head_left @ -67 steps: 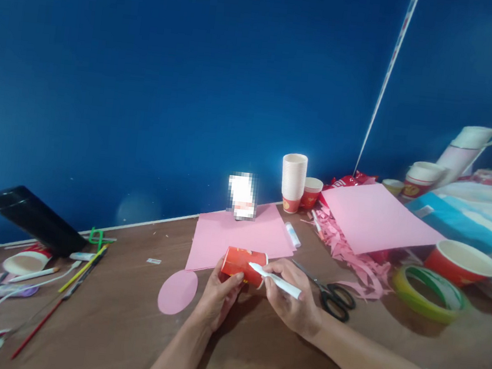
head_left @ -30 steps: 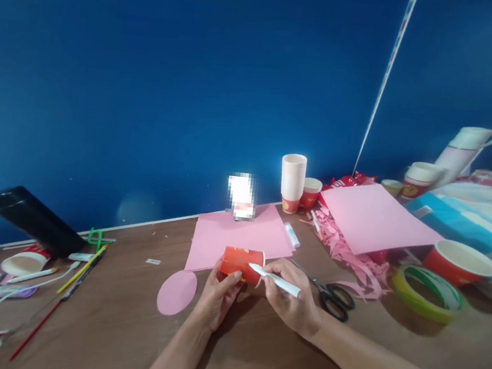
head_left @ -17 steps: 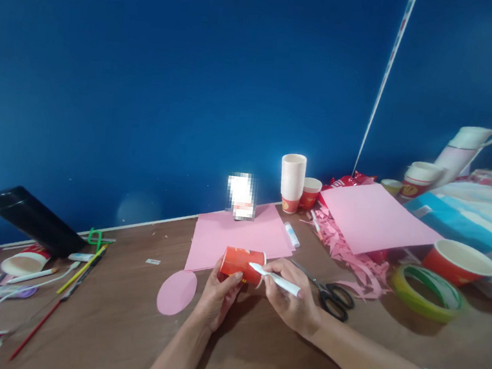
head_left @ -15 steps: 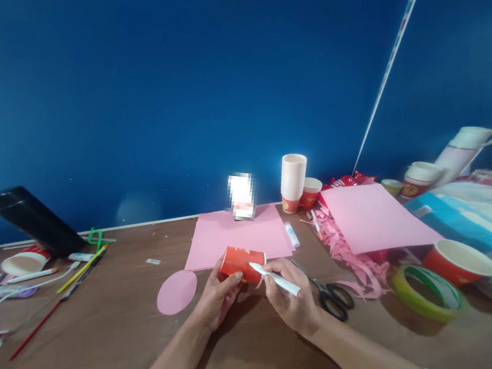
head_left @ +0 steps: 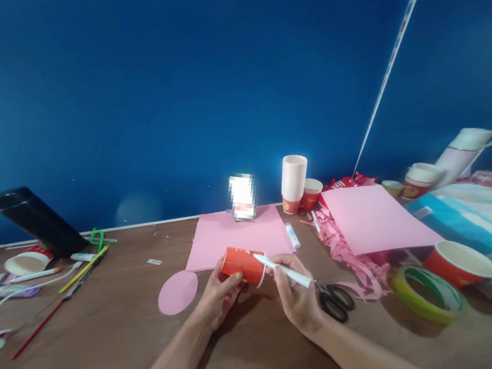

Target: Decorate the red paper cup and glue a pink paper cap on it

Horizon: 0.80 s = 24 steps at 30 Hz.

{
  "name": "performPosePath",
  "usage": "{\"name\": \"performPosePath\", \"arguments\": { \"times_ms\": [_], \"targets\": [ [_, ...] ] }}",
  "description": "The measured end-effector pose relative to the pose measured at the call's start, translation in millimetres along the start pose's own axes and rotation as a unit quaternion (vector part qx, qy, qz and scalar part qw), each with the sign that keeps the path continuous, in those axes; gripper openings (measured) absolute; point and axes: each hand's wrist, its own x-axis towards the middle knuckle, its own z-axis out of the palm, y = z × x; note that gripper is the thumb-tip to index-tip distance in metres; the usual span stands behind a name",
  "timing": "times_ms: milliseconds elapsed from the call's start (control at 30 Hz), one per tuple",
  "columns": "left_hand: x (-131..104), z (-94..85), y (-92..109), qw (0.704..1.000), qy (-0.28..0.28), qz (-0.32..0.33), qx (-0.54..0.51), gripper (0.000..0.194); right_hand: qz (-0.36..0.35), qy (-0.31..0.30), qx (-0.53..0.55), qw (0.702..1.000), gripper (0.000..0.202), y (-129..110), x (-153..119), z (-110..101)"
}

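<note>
A red paper cup (head_left: 239, 262) lies on its side in the air above the table, its white rim facing right. My left hand (head_left: 222, 297) is closed around its lower left part. In my right hand (head_left: 298, 297) is a white marker pen (head_left: 289, 272), pinched with its tip pointing left at the cup's wall near the rim. I cannot tell whether the tip touches the cup. A pink paper oval (head_left: 177, 293) rests left of my left hand, and black-handled scissors (head_left: 336, 301) lie just right of my right hand, which partly hides them.
Pink sheets (head_left: 217, 240) lie ahead, with a blurred bright object (head_left: 243, 197) on them. Stacked cups (head_left: 293, 181) stand behind, at the blue partition (head_left: 186, 83). On the right are pink scraps (head_left: 337, 242), a tape roll (head_left: 429, 294) and another cup (head_left: 461, 265). A black case (head_left: 37, 220) stands left.
My right hand has tilted the marker flatter and shifted its tip slightly right and up, toward the cup's rim. The cup and my left hand have stayed nearly still.
</note>
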Motion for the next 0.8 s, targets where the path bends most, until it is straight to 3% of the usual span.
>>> {"name": "performPosePath", "arguments": {
  "times_ms": [167, 300, 433, 800],
  "targets": [
    [0, -2.3, 1, 1.0, -0.009, -0.001, -0.013, 0.046, 0.02, 0.022, 0.049, 0.998, 0.018, 3, 3, 2],
    [1, -2.4, 2, 1.0, -0.01, 0.01, -0.022, 0.044, 0.041, 0.024, 0.017, 0.999, 0.018, 7, 6, 5],
    [0, -1.1, 4, 1.0, -0.01, 0.021, -0.02, 0.047, 0.038, 0.017, -0.014, 0.999, 0.013, 11, 7, 8],
    [0, -1.0, 1, 1.0, -0.004, 0.024, 0.013, 0.061, 0.064, -0.011, 0.034, 0.997, 0.01, 13, 4, 10]
  ]
}}
